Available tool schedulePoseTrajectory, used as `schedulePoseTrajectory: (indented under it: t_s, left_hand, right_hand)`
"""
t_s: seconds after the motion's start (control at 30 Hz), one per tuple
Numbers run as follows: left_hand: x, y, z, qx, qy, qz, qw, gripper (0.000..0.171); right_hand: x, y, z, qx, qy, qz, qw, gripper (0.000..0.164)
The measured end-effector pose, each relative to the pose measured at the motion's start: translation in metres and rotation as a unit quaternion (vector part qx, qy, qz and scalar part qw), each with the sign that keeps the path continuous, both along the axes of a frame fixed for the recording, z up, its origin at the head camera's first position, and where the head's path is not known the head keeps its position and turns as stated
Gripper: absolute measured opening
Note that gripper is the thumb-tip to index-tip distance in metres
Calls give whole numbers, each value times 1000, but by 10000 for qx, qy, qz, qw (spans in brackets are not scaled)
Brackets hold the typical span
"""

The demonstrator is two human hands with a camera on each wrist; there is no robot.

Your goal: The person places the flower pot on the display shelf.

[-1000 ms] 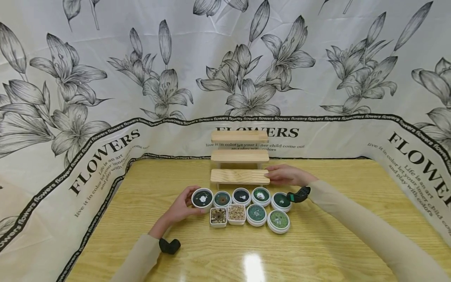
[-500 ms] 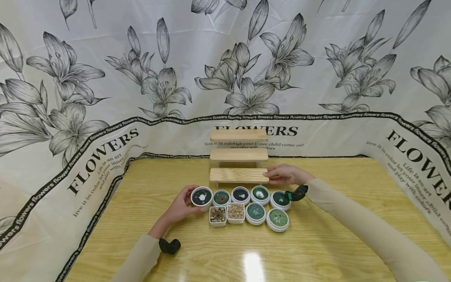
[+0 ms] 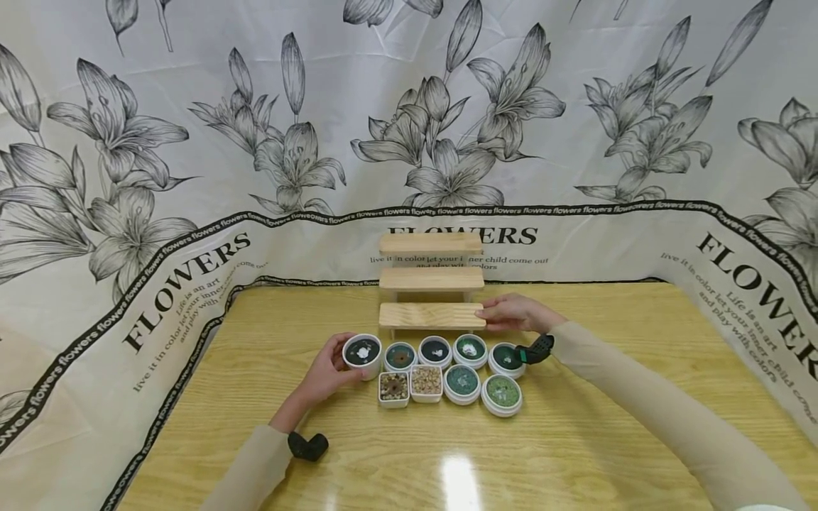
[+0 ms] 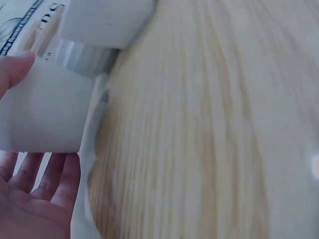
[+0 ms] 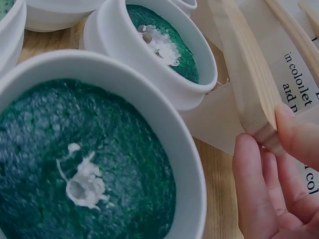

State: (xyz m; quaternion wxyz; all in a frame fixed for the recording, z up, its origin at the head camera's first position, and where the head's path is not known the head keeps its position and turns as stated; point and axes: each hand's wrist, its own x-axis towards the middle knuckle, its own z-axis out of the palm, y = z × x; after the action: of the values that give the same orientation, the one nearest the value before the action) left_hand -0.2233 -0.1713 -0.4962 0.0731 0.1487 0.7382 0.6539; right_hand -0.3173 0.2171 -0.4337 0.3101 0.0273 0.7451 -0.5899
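Note:
My left hand (image 3: 329, 370) grips a round white pot (image 3: 363, 355) with a dark green fill and a white patch in its middle. In the left wrist view, the thumb lies on one side of the pot (image 4: 50, 109) and fingers on the opposite side. My right hand (image 3: 514, 313) pinches the right end of the lowest board of a three-step wooden shelf (image 3: 431, 316). The right wrist view shows thumb and fingers around that board's end (image 5: 259, 99). Just below the right wrist stands a green-filled pot (image 3: 505, 357).
More white pots stand close together before the shelf: a round light-green one (image 3: 502, 392), a teal one (image 3: 461, 381) and square gravel-filled pots (image 3: 426, 381). They sit on a wood-grain table (image 3: 383, 461). Behind hangs a flower-print cloth (image 3: 255, 106).
The pot in my left hand has shifted slightly up and leftward, showing more of its side wall. My right hand keeps its hold on the board; the head view has drifted a little.

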Motion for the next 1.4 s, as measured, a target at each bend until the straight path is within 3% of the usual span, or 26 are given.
schedulePoseTrajectory:
  t_s: [0.2, 0.47, 0.83, 1.4]
  left_hand:
    - [4, 7, 2, 181, -123, 640, 9977, 71]
    - [8, 17, 9, -191, -43, 1193, 9927, 68]
    - [8, 24, 28, -289, 163, 1354, 9902, 67]
    - [-4, 47, 57, -134, 136, 1507, 9884, 67]
  right_hand:
    - [-2, -5, -7, 77, 52, -119, 9999, 62]
    - [2, -5, -8, 8, 88, -74, 9999, 63]
    - [5, -7, -6, -57, 142, -64, 9999, 63]
    - [2, -6, -1, 64, 140, -71, 9999, 63]
